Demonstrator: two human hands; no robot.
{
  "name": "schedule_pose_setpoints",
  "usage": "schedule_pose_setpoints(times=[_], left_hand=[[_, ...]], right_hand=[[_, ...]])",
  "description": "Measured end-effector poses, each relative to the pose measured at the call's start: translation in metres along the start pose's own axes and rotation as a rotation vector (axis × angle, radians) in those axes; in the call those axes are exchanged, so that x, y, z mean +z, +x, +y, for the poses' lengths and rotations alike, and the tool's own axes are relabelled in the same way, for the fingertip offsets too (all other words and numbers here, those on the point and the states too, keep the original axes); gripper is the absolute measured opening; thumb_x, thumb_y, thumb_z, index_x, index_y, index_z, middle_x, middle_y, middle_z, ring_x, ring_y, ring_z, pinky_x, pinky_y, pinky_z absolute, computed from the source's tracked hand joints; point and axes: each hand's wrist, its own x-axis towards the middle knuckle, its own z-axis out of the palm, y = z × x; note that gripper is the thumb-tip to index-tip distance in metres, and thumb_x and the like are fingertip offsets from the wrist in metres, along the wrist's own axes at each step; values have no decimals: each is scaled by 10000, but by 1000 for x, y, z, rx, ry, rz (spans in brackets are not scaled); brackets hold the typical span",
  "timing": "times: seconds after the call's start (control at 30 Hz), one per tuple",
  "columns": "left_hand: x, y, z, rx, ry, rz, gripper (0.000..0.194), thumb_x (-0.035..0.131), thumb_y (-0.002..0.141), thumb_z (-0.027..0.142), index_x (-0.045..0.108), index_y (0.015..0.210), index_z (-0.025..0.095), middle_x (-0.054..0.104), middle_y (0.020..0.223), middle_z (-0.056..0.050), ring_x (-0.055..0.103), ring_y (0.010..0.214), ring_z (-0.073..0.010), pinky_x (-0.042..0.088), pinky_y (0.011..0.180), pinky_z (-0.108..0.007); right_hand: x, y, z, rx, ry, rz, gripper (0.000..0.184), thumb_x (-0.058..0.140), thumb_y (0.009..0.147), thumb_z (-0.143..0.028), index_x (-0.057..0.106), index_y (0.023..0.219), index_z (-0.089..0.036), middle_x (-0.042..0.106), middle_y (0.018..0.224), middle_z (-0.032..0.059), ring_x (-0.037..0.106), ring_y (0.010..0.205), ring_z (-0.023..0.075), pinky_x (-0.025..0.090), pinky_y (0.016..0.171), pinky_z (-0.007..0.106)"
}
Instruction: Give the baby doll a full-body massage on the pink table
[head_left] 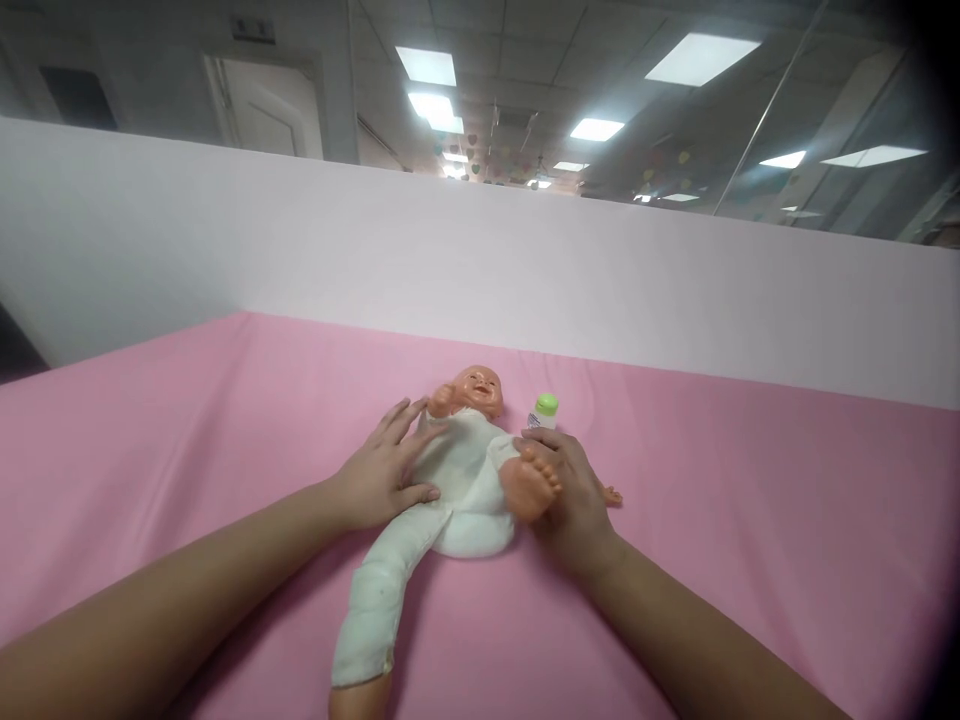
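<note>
At lower centre, a doll (466,460) lies face-up; left hand (381,478), fingers spread, on its torso; right hand (583,505), fingers clasped round its raised leg (502,454).

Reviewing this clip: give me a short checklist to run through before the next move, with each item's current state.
1. Doll face up on the pink sheet: ok.
2. Left hand at the doll's torso, fingers spread: ok.
3. Right hand firmly gripping the raised leg: cannot tell; the raised foot hides part of it.
4. Green-capped bottle upright: ok.
5. Bottle free of the right hand: cannot tell; they overlap in view.
6. Both doll feet in view: not ok; one is out of frame.
</note>
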Motion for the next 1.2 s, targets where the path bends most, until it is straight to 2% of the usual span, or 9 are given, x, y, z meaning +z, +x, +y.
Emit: schedule_pose_setpoints(times=[0.1,0.23,0.37,0.47,0.57,0.73,0.87,0.97,1.2], left_hand=[[0,1,4,104,20,-19,683,670,924,471,465,1555,310,207,1728,-74,135,1588,-400,224,1261,-611],[-2,1,7,117,23,-42,566,655,938,431,562,1482,307,279,1707,-64,237,1566,-372,251,1264,-564],[-1,1,9,32,-15,-54,544,659,933,470,588,1459,351,212,1726,-59,224,1570,-367,264,1251,-559],[1,1,8,-167,-35,-59,748,688,862,630,509,1531,350,210,1717,-110,182,1572,-424,283,1221,-602],[2,1,2,-316,-67,-89,1029,696,743,792,409,1598,297,414,1595,-193,319,1500,-477,360,1157,-617],[4,2,-12,-446,-85,-184,1200,623,685,903,300,1647,262,461,1563,-230,414,1422,-518,392,1091,-616],[4,1,-12,-445,-62,-212,1207,598,709,903,243,1660,250,429,1576,-251,397,1430,-529,391,1081,-607],[0,0,-5,-428,11,-176,1169,556,751,900,214,1664,256,476,1508,-260,438,1392,-520,407,1060,-612],[-4,0,14,-120,185,-24,794,571,944,630,377,1600,227,430,1505,-236,415,1412,-463,419,1100,-590]], right_hand=[[2,6,1,32,19,-91,472,573,882,-91,640,1299,-302,676,1268,80,646,1178,292,559,1004,515],[0,13,-4,81,126,-275,606,610,821,-119,546,1403,-276,649,1367,79,610,1268,295,513,1083,505],[-3,11,-11,55,97,-247,508,674,855,-245,583,1352,-287,671,1332,77,620,1250,306,518,1059,509],[-3,5,-23,-90,57,-131,499,705,845,-273,608,1334,-295,654,1351,98,632,1217,316,534,1021,523],[-3,-3,-47,-273,93,-94,518,740,817,-304,618,1320,-265,669,1304,113,655,1122,309,556,959,507],[9,-19,-76,-539,102,-459,284,712,908,-389,677,1139,-226,734,1120,21,640,890,184,535,830,364],[18,-24,-77,-596,31,-608,202,652,964,-396,695,1095,-250,722,1206,-10,617,985,189,506,860,379],[14,-20,-77,-580,98,-545,301,605,975,-452,680,1192,-257,705,1270,18,626,1058,210,521,904,394],[-2,-15,-56,-324,86,0,608,743,837,-244,558,1416,-248,509,1495,143,596,1254,320,551,1010,491]])
